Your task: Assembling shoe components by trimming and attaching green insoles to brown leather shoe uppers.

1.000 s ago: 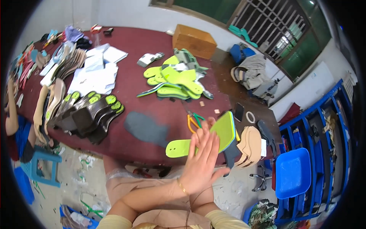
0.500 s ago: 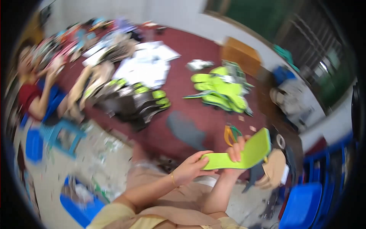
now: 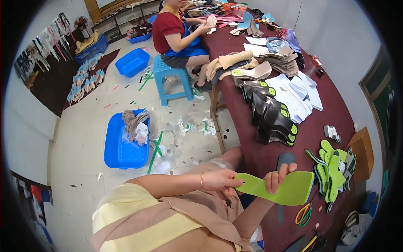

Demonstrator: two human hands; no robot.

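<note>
Both my hands hold one lime-green shoe insole (image 3: pixel 289 189) in front of me at the edge of the table. My left hand (image 3: pixel 220 181) pinches its narrow end, near a small dark hole, between thumb and fingers. My right hand (image 3: pixel 277 178) grips the middle from below, with the fingers curled over the upper face. The wide end points right and shows a thin blue-and-white edge. Under and beyond my right hand lies a grey flat piece (image 3: pixel 286 159) on the table, partly hidden. Scissors (image 3: pixel 303 214) with orange and green handles lie just past the insole.
A dark red table (image 3: pixel 319 126) carries a pile of lime-green insoles (image 3: pixel 331 168), dark glossy pieces (image 3: pixel 270 117), white sheets (image 3: pixel 287 94) and a wooden box (image 3: pixel 362 153). Leftward, blue tubs (image 3: pixel 126 161) stand on the scrap-strewn floor. A co-worker (image 3: pixel 172 33) sits on a blue stool (image 3: pixel 172 80).
My view has swung left, bringing the co-worker and floor tubs further into the picture. The insole, bent up at its wide end before, now looks flatter. Both hands keep hold of it.
</note>
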